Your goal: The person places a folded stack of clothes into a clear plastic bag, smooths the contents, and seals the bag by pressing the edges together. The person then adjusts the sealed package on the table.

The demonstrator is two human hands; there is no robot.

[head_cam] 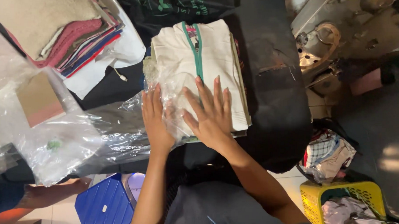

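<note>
Garment workshop (sewing machine (319,45), folded clothes (73,35))

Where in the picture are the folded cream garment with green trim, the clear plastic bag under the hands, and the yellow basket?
Folded cream garment (213,54): head view, on its upper cream panel.
Clear plastic bag (117,137): head view, on its crinkled left part.
Yellow basket (310,195): head view, on its left rim.

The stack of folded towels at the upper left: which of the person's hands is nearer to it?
Left. The left hand lies on the clear plastic bag, nearer the towel stack; the right hand lies farther right.
</note>
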